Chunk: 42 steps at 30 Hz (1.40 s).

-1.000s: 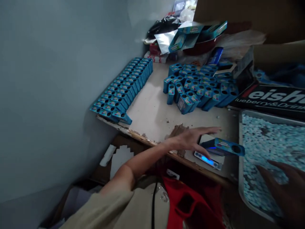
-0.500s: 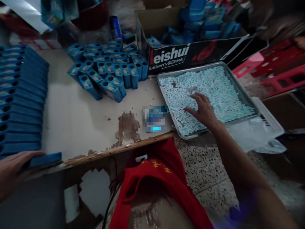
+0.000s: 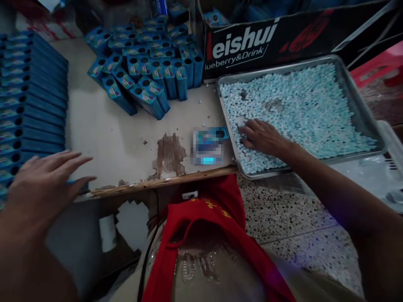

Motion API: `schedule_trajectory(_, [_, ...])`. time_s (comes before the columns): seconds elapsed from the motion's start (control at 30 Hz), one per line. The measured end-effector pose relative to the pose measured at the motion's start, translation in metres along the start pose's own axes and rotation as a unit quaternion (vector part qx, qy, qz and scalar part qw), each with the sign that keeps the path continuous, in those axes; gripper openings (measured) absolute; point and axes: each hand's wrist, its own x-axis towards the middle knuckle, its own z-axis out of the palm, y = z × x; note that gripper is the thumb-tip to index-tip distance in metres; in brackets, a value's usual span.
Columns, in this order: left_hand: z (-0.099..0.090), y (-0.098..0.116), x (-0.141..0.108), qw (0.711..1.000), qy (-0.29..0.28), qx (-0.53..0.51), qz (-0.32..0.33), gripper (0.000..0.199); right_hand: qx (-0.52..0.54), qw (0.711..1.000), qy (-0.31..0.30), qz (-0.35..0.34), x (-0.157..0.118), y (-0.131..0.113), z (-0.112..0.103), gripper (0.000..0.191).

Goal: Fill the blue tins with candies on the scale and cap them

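My left hand (image 3: 47, 176) is over the near end of a long row of blue boxes (image 3: 34, 100) at the left, its fingers apart and nothing seen between them. On the right, my right hand (image 3: 262, 136) has its fingertips down in the pale blue tablets (image 3: 302, 109) near the left side of a metal tray (image 3: 362, 98). Its fingers are bent, and whatever they may hold is hidden. Between the hands, a small scale (image 3: 208, 153) with a lit display carries a blue box (image 3: 220, 133).
More blue boxes (image 3: 157, 79) stand in a cluster toward the back of the worn table (image 3: 122, 138). Behind the tray is a black printed carton (image 3: 245, 46). A translucent plastic container (image 3: 390, 163) lies right of the tray. Several loose tablets dot the table.
My left hand has come off the nearest blue box and opened, moving up and right. My right hand has lowered into the tablets, nearer the tray's left side. The view has shifted.
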Motion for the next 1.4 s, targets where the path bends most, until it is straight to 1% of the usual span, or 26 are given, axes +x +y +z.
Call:
schedule_trajectory(0.1, [0.03, 0.057, 0.031, 0.992, 0.019, 0.039, 0.117, 0.036, 0.035, 0.997, -0.029, 0.067, -0.009, -0.01, -0.002, 0.028])
schedule_trajectory(0.13, [0.041, 0.076, 0.041, 0.989, 0.029, 0.032, 0.143, 0.033, 0.08, 0.991, -0.016, 0.105, -0.011, -0.012, -0.001, 0.022])
schedule_trajectory(0.17, [0.053, 0.094, 0.051, 0.985, 0.043, 0.015, 0.168, 0.03, 0.156, 0.976, 0.014, 0.152, -0.013, -0.012, 0.0, 0.015])
schedule_trajectory(0.2, [0.065, 0.111, 0.06, 0.981, 0.047, -0.008, 0.188, 0.029, 0.253, 0.944, 0.056, 0.202, -0.015, -0.011, 0.001, 0.012])
schedule_trajectory(0.23, [0.076, 0.127, 0.067, 0.976, 0.048, -0.038, 0.208, 0.03, 0.354, 0.896, 0.101, 0.248, -0.016, -0.009, 0.002, 0.016])
schedule_trajectory(0.27, [0.086, 0.141, 0.072, 0.973, 0.044, -0.067, 0.215, 0.034, 0.444, 0.839, 0.139, 0.283, -0.017, -0.006, 0.002, 0.019])
schedule_trajectory(0.3, [0.094, 0.152, 0.076, 0.971, 0.039, -0.096, 0.217, 0.038, 0.512, 0.786, 0.165, 0.305, -0.018, -0.002, 0.002, 0.02])
schedule_trajectory(0.33, [0.102, 0.162, 0.078, 0.968, 0.033, -0.124, 0.214, 0.043, 0.555, 0.749, 0.177, 0.315, -0.02, 0.001, 0.001, 0.019])
schedule_trajectory(0.4, [0.114, 0.176, 0.078, 0.964, 0.024, -0.177, 0.195, 0.053, 0.616, 0.704, 0.182, 0.303, -0.022, 0.003, -0.004, 0.017])
schedule_trajectory(0.43, [0.12, 0.181, 0.077, 0.962, 0.018, -0.203, 0.184, 0.058, 0.658, 0.669, 0.188, 0.29, -0.024, 0.002, -0.008, 0.015])
schedule_trajectory(0.5, [0.132, 0.188, 0.073, 0.954, 0.003, -0.252, 0.16, 0.069, 0.74, 0.585, 0.204, 0.261, -0.026, -0.004, -0.014, 0.014])
schedule_trajectory(0.53, [0.139, 0.191, 0.072, 0.951, -0.006, -0.273, 0.146, 0.075, 0.766, 0.555, 0.209, 0.25, -0.027, -0.008, -0.017, 0.015])
schedule_trajectory(0.57, [0.147, 0.194, 0.071, 0.948, -0.013, -0.29, 0.132, 0.079, 0.774, 0.542, 0.213, 0.247, -0.027, -0.013, -0.02, 0.016])
schedule_trajectory(0.67, [0.167, 0.205, 0.071, 0.943, -0.023, -0.316, 0.101, 0.085, 0.746, 0.564, 0.233, 0.267, -0.026, -0.022, -0.024, 0.028])
schedule_trajectory(0.77, [0.177, 0.214, 0.074, 0.943, -0.026, -0.312, 0.11, 0.079, 0.756, 0.55, 0.24, 0.264, -0.019, -0.026, -0.021, 0.034])
schedule_trajectory(0.8, [0.177, 0.216, 0.075, 0.944, -0.025, -0.307, 0.121, 0.077, 0.757, 0.555, 0.232, 0.257, -0.017, -0.025, -0.018, 0.034])
schedule_trajectory(0.83, [0.176, 0.216, 0.076, 0.944, -0.024, -0.301, 0.132, 0.074, 0.751, 0.57, 0.219, 0.252, -0.014, -0.024, -0.015, 0.035])
schedule_trajectory(0.93, [0.168, 0.21, 0.076, 0.946, -0.016, -0.288, 0.146, 0.067, 0.708, 0.639, 0.169, 0.25, -0.011, -0.013, -0.005, 0.035])
schedule_trajectory(0.97, [0.165, 0.207, 0.076, 0.947, -0.012, -0.287, 0.142, 0.066, 0.699, 0.653, 0.15, 0.251, -0.011, -0.008, -0.003, 0.031])
schedule_trajectory(1.0, [0.162, 0.204, 0.075, 0.948, -0.009, -0.286, 0.135, 0.065, 0.698, 0.657, 0.134, 0.252, -0.012, -0.002, -0.001, 0.027])
schedule_trajectory(1.03, [0.159, 0.2, 0.074, 0.95, -0.006, -0.286, 0.127, 0.065, 0.705, 0.651, 0.12, 0.255, -0.014, 0.003, -0.001, 0.025])
schedule_trajectory(1.07, [0.157, 0.197, 0.073, 0.951, -0.004, -0.286, 0.12, 0.066, 0.72, 0.636, 0.109, 0.256, -0.016, 0.007, -0.001, 0.023])
schedule_trajectory(1.17, [0.152, 0.188, 0.07, 0.953, 0.0, -0.282, 0.112, 0.068, 0.778, 0.563, 0.099, 0.262, -0.018, 0.012, -0.003, 0.018])
schedule_trajectory(1.23, [0.149, 0.183, 0.069, 0.954, 0.002, -0.277, 0.118, 0.066, 0.793, 0.529, 0.127, 0.276, -0.018, 0.012, -0.002, 0.015])
schedule_trajectory(1.3, [0.146, 0.176, 0.068, 0.956, 0.004, -0.262, 0.13, 0.058, 0.79, 0.518, 0.154, 0.289, -0.017, 0.011, 0.0, 0.013])
schedule_trajectory(1.4, [0.142, 0.166, 0.067, 0.962, 0.006, -0.232, 0.146, 0.043, 0.786, 0.524, 0.158, 0.288, -0.015, 0.013, 0.002, 0.005])
